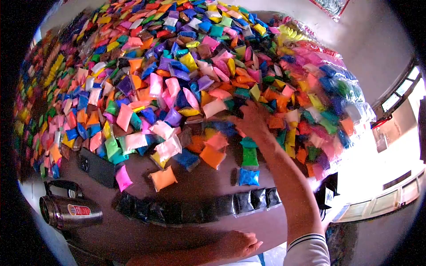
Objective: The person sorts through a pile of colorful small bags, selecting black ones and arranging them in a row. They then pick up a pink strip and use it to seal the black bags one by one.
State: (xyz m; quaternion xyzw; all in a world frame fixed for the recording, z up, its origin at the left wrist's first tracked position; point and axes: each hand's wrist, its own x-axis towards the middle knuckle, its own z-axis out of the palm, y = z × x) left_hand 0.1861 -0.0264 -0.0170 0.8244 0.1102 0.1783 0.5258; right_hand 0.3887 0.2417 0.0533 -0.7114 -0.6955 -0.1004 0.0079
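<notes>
My right hand (254, 119) reaches into the front of a big heap of small colourful packets (177, 84). Its thumb points left, apart from the other fingers, whose tips are partly lost among the packets; I see nothing held. Just below it, a teal, a green and a blue packet (249, 177) form a short column. My left hand (243, 244) is low, by the near table edge, its fingers curled in and nothing visible in them. Between the hands runs a row of black packets (243, 203). An orange packet (163, 178) and a pink packet (123, 178) lie loose before the heap.
A dark phone (96, 167) lies at the heap's left front. Near the left table edge a steel flask with a handle (73, 212) lies or stands tilted in this view. Clear bags of packets (341, 97) are stacked at the right. The brown tabletop (146, 193) shows in front.
</notes>
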